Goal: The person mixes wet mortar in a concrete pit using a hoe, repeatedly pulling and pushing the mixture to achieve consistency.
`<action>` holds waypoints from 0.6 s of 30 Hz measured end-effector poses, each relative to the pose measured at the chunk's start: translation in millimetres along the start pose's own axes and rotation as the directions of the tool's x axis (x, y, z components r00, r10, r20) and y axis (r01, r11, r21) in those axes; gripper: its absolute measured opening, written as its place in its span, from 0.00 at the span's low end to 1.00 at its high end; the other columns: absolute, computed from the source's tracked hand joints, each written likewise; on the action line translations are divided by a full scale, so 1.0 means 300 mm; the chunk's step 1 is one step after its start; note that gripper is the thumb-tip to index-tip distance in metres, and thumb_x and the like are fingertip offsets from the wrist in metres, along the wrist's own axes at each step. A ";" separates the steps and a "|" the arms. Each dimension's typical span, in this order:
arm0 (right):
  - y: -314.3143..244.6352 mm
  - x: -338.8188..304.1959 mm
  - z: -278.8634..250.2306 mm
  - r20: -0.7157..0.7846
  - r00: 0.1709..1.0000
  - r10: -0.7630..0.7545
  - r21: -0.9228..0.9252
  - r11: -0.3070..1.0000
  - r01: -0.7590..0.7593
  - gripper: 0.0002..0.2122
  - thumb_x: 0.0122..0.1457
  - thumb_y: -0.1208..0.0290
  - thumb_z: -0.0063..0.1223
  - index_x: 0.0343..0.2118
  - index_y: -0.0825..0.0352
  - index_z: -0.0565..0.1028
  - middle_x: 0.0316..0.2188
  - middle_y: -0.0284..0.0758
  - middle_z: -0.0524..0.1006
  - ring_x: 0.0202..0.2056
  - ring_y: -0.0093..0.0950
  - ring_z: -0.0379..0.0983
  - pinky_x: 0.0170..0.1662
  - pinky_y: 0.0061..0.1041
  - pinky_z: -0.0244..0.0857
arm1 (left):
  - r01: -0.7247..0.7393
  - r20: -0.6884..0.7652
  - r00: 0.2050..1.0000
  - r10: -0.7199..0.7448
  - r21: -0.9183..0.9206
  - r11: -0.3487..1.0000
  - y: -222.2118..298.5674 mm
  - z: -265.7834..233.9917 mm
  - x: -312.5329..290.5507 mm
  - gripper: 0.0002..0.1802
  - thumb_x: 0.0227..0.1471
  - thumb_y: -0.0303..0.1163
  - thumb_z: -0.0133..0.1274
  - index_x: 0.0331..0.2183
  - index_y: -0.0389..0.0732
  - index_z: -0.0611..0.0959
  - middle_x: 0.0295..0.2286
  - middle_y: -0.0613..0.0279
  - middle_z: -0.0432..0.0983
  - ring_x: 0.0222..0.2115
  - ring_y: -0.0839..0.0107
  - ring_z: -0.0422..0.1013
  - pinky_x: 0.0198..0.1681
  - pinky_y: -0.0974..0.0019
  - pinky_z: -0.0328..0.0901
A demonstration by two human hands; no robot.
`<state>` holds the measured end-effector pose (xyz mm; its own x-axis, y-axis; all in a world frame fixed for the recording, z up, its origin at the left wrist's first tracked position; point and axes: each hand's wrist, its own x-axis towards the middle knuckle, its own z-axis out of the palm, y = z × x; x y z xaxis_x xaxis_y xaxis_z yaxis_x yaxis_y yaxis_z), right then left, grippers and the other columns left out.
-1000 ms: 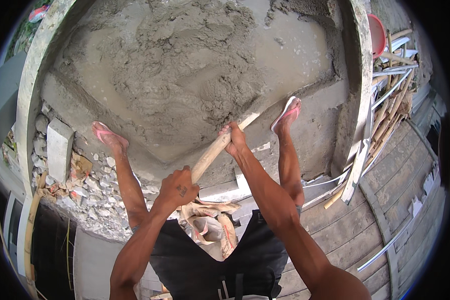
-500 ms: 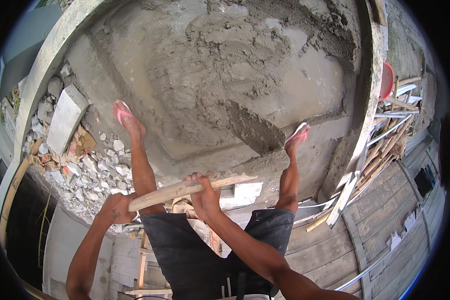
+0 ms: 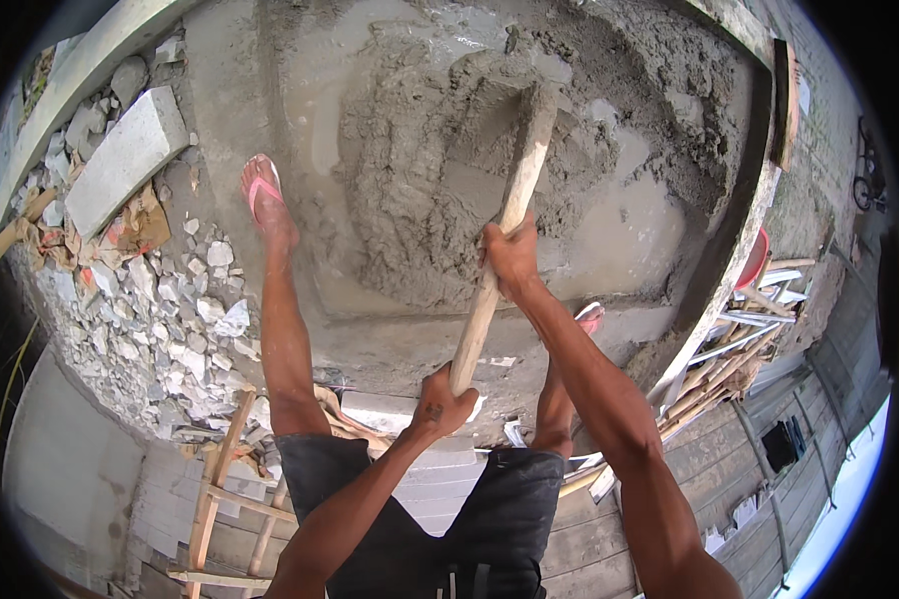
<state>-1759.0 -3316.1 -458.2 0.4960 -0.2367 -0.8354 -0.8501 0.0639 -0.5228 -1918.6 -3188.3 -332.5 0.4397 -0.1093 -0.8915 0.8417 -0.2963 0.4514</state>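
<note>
A hoe (image 3: pixel 527 170) with a pale wooden handle slants away from me, its head sunk in wet grey mortar (image 3: pixel 400 180) and mostly hidden. My left hand (image 3: pixel 446 401) is wrapped round the near end of the handle. Farther up, my right hand (image 3: pixel 511 258) grips the shaft near its middle. The mortar lies heaped and churned, with watery grey slurry (image 3: pixel 624 230) pooled to its right. My feet, in pink-strapped flip-flops, stand apart at the near side of the mix.
Broken rubble (image 3: pixel 170 319) and a pale concrete block (image 3: pixel 128 160) lie to the left. A raised edge (image 3: pixel 734 255) bounds the mix on the right; beyond it are a red basin (image 3: pixel 754 258) and stacked sticks (image 3: pixel 734 364). A wooden ladder-like frame (image 3: pixel 210 489) stands near left.
The hoe has swung out from across my thighs into the mortar, its blade now mostly hidden. Both hands moved right, the right one also forward. The view has shifted slightly.
</note>
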 end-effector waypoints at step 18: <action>0.112 0.403 0.201 0.174 0.950 0.259 -0.648 0.756 -0.087 0.23 0.53 0.76 0.56 0.47 0.80 0.59 0.26 0.47 0.75 0.21 0.31 0.75 0.20 0.34 0.68 | 0.452 0.102 0.880 -0.465 -0.485 0.749 0.235 0.049 0.202 0.10 0.46 0.30 0.52 0.21 0.33 0.74 0.13 0.61 0.68 0.13 0.71 0.67 0.16 0.62 0.60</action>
<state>-1716.8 -3284.0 -586.9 0.2822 -0.0392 -0.9585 -0.8010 -0.5595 -0.2129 -1837.4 -3229.8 -355.2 -0.0363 -0.0551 -0.9978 0.9809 0.1888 -0.0461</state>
